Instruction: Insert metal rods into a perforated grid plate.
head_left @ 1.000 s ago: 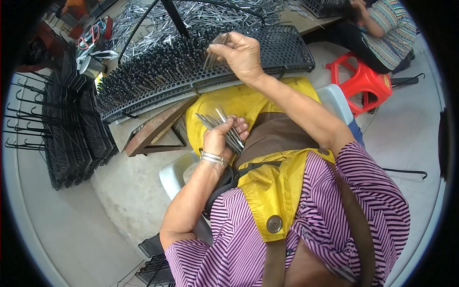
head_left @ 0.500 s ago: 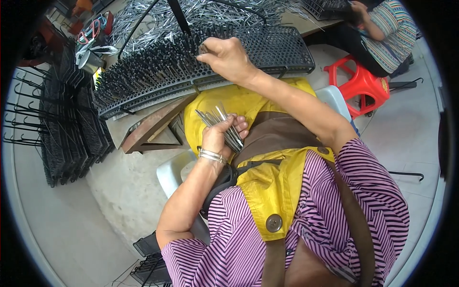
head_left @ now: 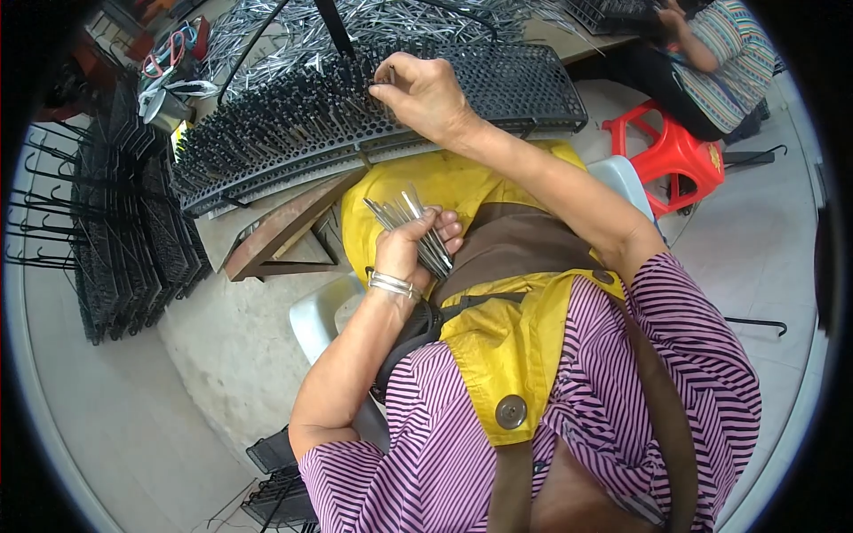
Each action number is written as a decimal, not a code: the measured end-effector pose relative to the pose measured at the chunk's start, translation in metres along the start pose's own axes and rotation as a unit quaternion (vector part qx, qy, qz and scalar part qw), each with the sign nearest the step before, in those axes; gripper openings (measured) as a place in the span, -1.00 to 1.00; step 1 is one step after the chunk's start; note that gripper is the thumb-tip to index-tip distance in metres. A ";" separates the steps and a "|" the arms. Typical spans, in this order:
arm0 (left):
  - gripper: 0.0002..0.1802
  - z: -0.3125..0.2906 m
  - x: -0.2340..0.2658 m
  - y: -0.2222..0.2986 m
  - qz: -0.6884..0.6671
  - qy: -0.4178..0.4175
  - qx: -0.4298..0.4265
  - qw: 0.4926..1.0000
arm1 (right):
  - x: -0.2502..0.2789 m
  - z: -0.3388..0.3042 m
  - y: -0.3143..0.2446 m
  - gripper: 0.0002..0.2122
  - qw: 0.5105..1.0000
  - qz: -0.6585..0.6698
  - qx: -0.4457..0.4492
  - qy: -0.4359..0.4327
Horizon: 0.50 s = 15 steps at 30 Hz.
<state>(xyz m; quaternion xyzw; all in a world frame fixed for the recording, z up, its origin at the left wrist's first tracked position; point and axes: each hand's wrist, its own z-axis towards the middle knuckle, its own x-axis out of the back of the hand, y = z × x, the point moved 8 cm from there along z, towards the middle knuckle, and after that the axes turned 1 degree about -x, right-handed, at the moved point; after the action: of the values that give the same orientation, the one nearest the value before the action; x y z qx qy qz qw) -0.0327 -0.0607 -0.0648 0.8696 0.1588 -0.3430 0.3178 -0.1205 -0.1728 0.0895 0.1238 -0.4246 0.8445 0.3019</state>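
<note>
Head view: our left fingers (head_left: pixel 450 229) clasp slim silver metal rods (head_left: pixel 434 258); right fingers (head_left: pixel 402 63), seemingly pinching more, hover over a black perforated rack (head_left: pixel 524 89).

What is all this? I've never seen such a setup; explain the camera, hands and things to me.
There is no machine: these are a person's own bare hands. The camera sits on that person's head, looking down; its wide fisheye lens bends straight edges. The left hand holds a fanned bundle of thin metal rods. The right hand is at a black perforated rack; whether it pinches anything is hard to tell. Dark thin pieces stand packed in the rack's left part. Beyond, a heap of silvery strips lies on the table.
</note>
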 end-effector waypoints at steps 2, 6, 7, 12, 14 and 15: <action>-0.85 0.000 -0.001 0.000 -0.001 -0.003 0.000 1.000 | 0.000 0.001 0.002 -0.90 1.000 -0.006 -0.007 -0.011; -0.85 0.000 0.000 0.000 0.002 0.000 0.003 1.000 | -0.002 0.008 -0.006 -0.89 0.998 -0.041 0.044 -0.027; -0.85 0.002 0.002 -0.001 0.004 -0.006 0.007 1.000 | -0.003 0.010 -0.009 -0.89 0.997 -0.045 0.052 -0.031; -0.84 0.005 0.005 -0.004 -0.004 -0.020 0.016 1.000 | -0.013 0.022 -0.015 -0.91 0.990 -0.059 0.082 -0.096; -0.85 0.005 0.004 -0.004 -0.006 -0.025 0.018 0.999 | -0.015 0.026 -0.017 -0.91 0.989 -0.068 0.073 -0.112; -0.85 0.005 0.005 -0.004 -0.006 -0.025 0.019 0.999 | -0.017 0.027 -0.016 -0.91 0.987 -0.076 0.065 -0.129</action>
<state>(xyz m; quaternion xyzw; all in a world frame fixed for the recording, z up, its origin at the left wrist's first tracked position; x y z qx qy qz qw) -0.0343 -0.0608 -0.0730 0.8654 0.1494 -0.3699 0.3032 -0.0980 -0.1937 0.1084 0.2831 -0.3937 0.8219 0.2990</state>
